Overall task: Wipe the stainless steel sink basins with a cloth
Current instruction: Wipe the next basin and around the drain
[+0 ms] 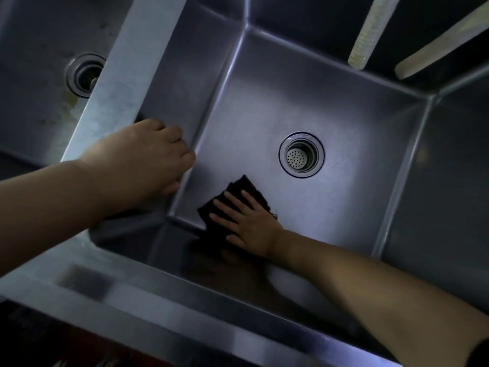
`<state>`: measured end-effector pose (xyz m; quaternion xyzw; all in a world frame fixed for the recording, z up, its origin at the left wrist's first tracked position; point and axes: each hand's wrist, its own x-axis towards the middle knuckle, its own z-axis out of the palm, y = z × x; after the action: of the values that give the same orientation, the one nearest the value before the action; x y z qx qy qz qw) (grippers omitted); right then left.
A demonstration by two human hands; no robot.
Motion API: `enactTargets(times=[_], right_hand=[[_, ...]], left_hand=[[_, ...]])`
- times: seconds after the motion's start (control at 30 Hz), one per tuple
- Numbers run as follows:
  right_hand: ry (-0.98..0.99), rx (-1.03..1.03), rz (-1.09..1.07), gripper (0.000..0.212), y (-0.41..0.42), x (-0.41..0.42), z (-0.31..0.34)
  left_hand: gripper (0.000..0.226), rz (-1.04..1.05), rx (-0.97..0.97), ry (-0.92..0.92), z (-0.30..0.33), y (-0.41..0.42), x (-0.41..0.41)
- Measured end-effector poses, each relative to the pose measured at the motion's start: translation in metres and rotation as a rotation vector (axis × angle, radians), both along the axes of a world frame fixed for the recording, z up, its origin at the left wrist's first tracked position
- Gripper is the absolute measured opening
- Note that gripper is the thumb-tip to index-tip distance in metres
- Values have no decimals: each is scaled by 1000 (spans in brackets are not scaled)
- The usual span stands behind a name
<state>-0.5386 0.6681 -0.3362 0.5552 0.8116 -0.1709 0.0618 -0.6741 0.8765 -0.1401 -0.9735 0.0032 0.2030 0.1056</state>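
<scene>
Head view looks steeply down into a stainless steel sink, where a dark cloth (232, 205) lies flat on the floor of the right basin (330, 115), in the near-left corner, between the basin's left wall and the drain. On top of the cloth rests the right hand (248, 223), palm down with the fingers (225, 205) spread and straight, pressing the cloth against the steel rather than clutching it; that grip is open and flat. The right forearm reaches in over the near rim from the lower right. Just beyond the cloth, near the middle of the basin floor, sits the round drain (301, 154) with a perforated strainer in it. The left hand (148, 157) rests on the divider (113, 96) between the two basins, its fingers curled over the divider's inner edge and down onto the basin's left wall, so this grip is closed on the divider. Past the divider, at upper left, lies the left basin (34, 75), its floor blotched, with its own drain opening (86, 75). At upper right two pale, hose-like pieces (370, 33) reach down above the right basin's far wall; what they belong to cannot be told.
</scene>
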Motion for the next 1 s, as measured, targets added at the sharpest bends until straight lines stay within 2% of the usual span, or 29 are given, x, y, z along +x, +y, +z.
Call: enactTargets(times=[0.17, 0.3, 0.4, 0.47, 0.53, 0.6, 0.73, 0.83, 1.0], right_hand=[[-104, -140, -73, 62, -99, 68, 13], [-226, -279, -299, 90, -155, 124, 29], [-295, -401, -617, 96, -149, 139, 18], [-272, -380, -867, 95, -128, 146, 10], [-248, -350, -1040, 95, -101, 160, 4], [-245, -334, -1117, 94, -77, 172, -1], [-248, -283, -1077, 92, -60, 173, -6], [-200, -219, -895, 95, -67, 141, 0], [-71, -128, -432, 91, -93, 72, 2]], left_hand=[[43, -27, 9, -12, -4, 3, -1], [43, -49, 18, 7, -11, 5, 3], [26, -77, 50, 13, -14, -4, 13], [20, -56, -7, 2, -17, -17, 23], [25, -42, -71, -6, -24, -32, 36], [29, -6, -85, 57, -38, -47, 48], [34, 37, -67, 146, -68, -63, 73], [40, 86, -73, 185, -91, -68, 90], [89, 353, -117, 380, -123, -80, 119]])
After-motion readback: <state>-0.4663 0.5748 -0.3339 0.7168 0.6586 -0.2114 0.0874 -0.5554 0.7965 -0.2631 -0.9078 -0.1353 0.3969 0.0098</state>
